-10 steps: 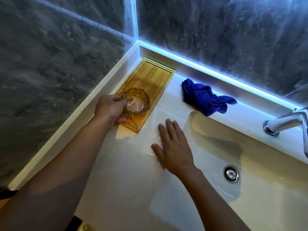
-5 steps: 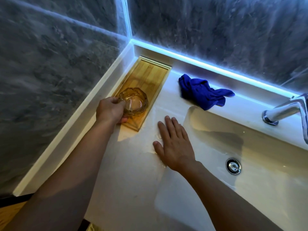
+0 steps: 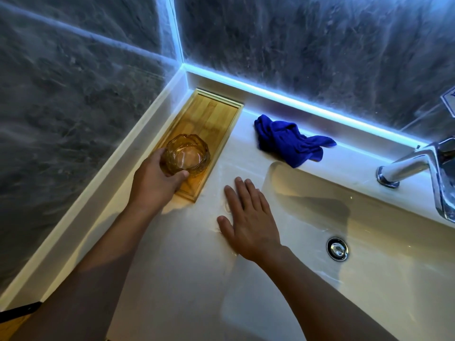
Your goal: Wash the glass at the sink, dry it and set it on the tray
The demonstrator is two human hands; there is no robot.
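Observation:
An amber faceted glass sits mouth up at the near end of the wooden tray, which lies in the counter's left back corner. My left hand wraps the glass from the near side, thumb and fingers on its wall. Whether its base touches the tray I cannot tell. My right hand lies flat, fingers spread, on the wet white counter between the tray and the sink basin.
A crumpled blue cloth lies on the counter behind the basin's left corner. The chrome tap stands at the right, the drain below it. Dark stone walls with a lit strip close off the back and left.
My left hand has kept its grip on the glass at the tray's near end, with the glass shifting slightly within the tray. The right hand has stayed flat on the counter.

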